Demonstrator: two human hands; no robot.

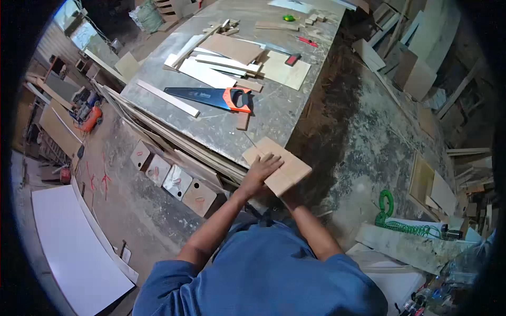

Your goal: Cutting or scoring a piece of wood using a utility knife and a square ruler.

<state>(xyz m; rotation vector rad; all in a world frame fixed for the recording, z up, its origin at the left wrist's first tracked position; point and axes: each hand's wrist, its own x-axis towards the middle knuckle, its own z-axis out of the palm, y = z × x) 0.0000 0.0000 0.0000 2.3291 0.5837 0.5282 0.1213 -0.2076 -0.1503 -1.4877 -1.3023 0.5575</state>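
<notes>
Left grip: laid over the top of the board, fingers a little apart; its thumb is hidden, so I cannot tell whether it clamps or only presses.
Right grip: hidden behind the board; I get only the right forearm reaching in from below, so I cannot tell how it is set.
Board: pale brown, set askew across the near corner of the surface; whether it rests there or is held clear, I cannot tell.
Handling: I judge the step to be steadying the board. I would press with a flat palm, support it from beneath near its middle, and never free both sides at once, since the end past the corner could tip.
Surface, near part: an offcut by the handle of the saw, with a white strip to the left.
Surface, far part: stacked wood, a square, green tape.
Floor: boxes and a white panel on the left; a green hose on the right.
Lettering: small pale print on the saw's blade, which I leave uncopied; red marks on the boxes, too small to call writing.
</notes>
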